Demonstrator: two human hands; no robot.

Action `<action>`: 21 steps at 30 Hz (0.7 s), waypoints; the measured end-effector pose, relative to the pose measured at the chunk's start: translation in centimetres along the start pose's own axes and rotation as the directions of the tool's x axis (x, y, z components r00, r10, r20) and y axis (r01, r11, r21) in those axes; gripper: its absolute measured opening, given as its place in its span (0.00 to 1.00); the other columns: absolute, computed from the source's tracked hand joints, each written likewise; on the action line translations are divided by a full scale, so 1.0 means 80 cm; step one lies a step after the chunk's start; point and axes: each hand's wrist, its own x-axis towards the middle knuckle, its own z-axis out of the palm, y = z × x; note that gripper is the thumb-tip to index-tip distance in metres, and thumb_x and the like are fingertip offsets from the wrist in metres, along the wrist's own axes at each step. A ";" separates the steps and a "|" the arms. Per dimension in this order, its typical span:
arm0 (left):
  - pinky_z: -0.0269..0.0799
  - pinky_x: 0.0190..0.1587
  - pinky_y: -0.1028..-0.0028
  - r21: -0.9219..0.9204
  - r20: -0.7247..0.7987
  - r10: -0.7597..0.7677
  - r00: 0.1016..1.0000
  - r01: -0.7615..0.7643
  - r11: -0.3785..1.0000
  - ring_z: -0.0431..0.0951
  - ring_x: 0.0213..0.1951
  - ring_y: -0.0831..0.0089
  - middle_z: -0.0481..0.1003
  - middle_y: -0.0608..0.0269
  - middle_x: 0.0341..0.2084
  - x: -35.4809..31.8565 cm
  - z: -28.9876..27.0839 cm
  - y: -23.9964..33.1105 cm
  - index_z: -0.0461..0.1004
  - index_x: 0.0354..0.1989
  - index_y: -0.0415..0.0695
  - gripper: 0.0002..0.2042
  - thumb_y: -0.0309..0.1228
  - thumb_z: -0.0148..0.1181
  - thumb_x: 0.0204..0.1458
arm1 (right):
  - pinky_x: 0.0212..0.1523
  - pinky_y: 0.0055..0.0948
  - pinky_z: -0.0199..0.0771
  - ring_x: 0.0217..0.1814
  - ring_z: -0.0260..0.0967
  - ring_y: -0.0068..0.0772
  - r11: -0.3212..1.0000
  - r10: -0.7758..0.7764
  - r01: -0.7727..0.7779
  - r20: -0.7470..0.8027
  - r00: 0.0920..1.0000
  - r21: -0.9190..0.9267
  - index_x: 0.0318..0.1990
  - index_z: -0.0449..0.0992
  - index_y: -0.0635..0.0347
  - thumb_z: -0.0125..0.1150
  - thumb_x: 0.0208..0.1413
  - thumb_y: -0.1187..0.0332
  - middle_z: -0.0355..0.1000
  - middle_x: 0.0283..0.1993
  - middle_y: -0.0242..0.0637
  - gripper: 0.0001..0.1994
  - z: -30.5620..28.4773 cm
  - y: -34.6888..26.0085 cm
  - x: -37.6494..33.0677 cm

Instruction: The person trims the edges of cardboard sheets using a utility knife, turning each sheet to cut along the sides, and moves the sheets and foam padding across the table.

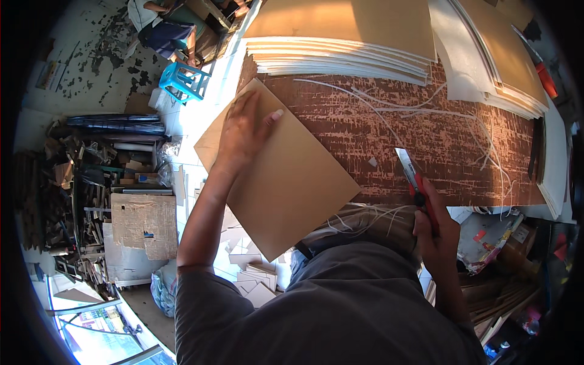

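Observation:
My left hand [246,125] holds a rectangular brown fibreboard sheet [292,176] near its upper-left edge. The thumb lies on the face, while the other fingers reach the edge, their tips partly hidden. Turned at an angle, the sheet overlaps the left end of the scratched red-brown table [450,146] and juts out over the floor towards me. In my right hand [437,225] is a red-handled utility knife [413,179], its blade extended and pointing away from me above the table. Thin white strips [450,112] lie near the blade.
Stacks of brown boards with white edges [340,55] cover the table's far side, with another stack [499,61] at right. White strips [371,222] hang at the near edge. Cut pieces [258,283] litter the floor. A person sits far left beside a blue stool [182,82]; scrap wood fills the left.

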 end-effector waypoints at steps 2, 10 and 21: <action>0.60 0.74 0.53 0.000 -0.006 -0.005 1.000 0.005 1.000 0.64 0.71 0.43 0.64 0.37 0.70 -0.010 0.011 0.003 0.65 0.70 0.31 0.32 0.47 0.57 0.69 | 0.35 0.26 0.73 0.29 0.70 0.23 1.000 -0.016 0.015 0.016 1.000 0.026 0.77 0.63 0.57 0.56 0.71 0.70 0.76 0.34 0.37 0.28 0.004 -0.009 0.012; 0.49 0.78 0.49 -0.052 -0.116 -0.003 0.993 -0.004 0.999 0.58 0.75 0.42 0.59 0.36 0.73 -0.024 0.037 0.002 0.57 0.75 0.32 0.33 0.48 0.48 0.72 | 0.44 0.41 0.80 0.41 0.81 0.55 0.943 -0.295 0.324 0.264 0.918 -0.073 0.73 0.66 0.59 0.56 0.69 0.73 0.81 0.49 0.52 0.25 0.056 -0.079 0.138; 0.45 0.80 0.51 -0.010 -0.086 -0.021 0.996 0.020 1.000 0.53 0.77 0.44 0.56 0.35 0.75 -0.022 0.041 0.003 0.55 0.75 0.30 0.35 0.48 0.46 0.72 | 0.43 0.48 0.78 0.40 0.80 0.58 0.729 -0.624 0.668 0.254 0.739 -0.152 0.69 0.72 0.57 0.57 0.63 0.77 0.80 0.42 0.60 0.25 0.199 -0.080 0.309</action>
